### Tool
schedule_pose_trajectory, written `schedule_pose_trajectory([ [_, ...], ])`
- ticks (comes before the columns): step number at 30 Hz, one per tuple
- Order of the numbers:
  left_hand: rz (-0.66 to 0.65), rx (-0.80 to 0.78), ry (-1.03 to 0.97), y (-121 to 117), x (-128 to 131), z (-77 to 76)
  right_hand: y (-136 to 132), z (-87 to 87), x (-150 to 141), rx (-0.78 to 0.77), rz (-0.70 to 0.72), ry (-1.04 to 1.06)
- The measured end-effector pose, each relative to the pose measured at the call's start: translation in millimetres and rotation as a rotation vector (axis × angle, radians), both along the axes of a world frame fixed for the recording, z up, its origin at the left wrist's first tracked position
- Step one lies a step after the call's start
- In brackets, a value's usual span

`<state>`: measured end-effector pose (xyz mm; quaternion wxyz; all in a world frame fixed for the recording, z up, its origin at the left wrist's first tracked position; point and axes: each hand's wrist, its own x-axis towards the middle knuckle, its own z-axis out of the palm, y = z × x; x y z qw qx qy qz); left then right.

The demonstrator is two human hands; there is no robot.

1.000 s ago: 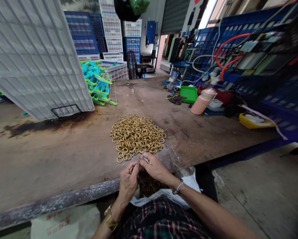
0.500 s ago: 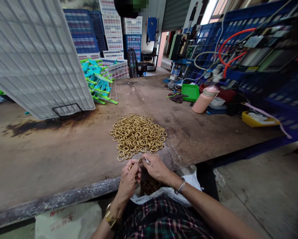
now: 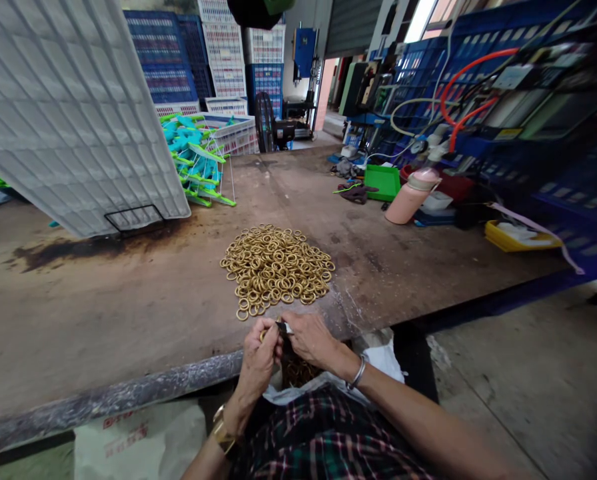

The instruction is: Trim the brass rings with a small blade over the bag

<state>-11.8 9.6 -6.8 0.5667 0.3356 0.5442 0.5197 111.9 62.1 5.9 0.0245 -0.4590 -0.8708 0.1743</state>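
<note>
My left hand [image 3: 256, 357] is closed around a brass-coloured ring [image 3: 263, 335], just over the table's front edge. Against it, my right hand [image 3: 314, 339] pinches a small tool [image 3: 285, 328] with a dark end and a pale part, its kind hard to make out. The dark end meets my left fingertips, and the fingers hide the contact. Right beyond both hands, a heap of similar rings [image 3: 278, 267] lies on the table. Below them, more darker rings [image 3: 298, 373] sit in an open white sack [image 3: 384, 363] at my lap.
A ribbed white panel [image 3: 78, 120] leans at the left beside green and turquoise plastic parts [image 3: 198, 160]. To the right stand a pink bottle [image 3: 411, 199], a green tray [image 3: 382, 182], a yellow tray [image 3: 521, 238] and a machine with orange hoses [image 3: 446, 100]. The wooden table [image 3: 128, 300] has a worn front edge.
My right hand has turned slightly, and the tool's dark end now shows at my left fingertips. My left hand keeps its grip on the ring. The heap looks the same.
</note>
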Motion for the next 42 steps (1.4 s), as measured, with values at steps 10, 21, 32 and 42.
schedule_pose_trajectory([
  [10,0.003,-0.013,0.024,-1.5,-1.0,4.4,0.5,5.1,-0.6,-0.040,0.024,-0.051],
  [21,-0.328,-0.418,-0.466,-29.6,27.2,2.6,28.4,-8.2,21.9,0.085,-0.195,-0.013],
  [32,0.207,-0.748,-0.765,-26.1,38.7,-37.6,27.2,-19.1,-6.6,0.167,-0.213,-0.049],
  [42,0.218,-0.609,-0.677,-32.7,44.5,-40.1,34.2,-30.5,8.0,0.126,-0.240,0.189],
])
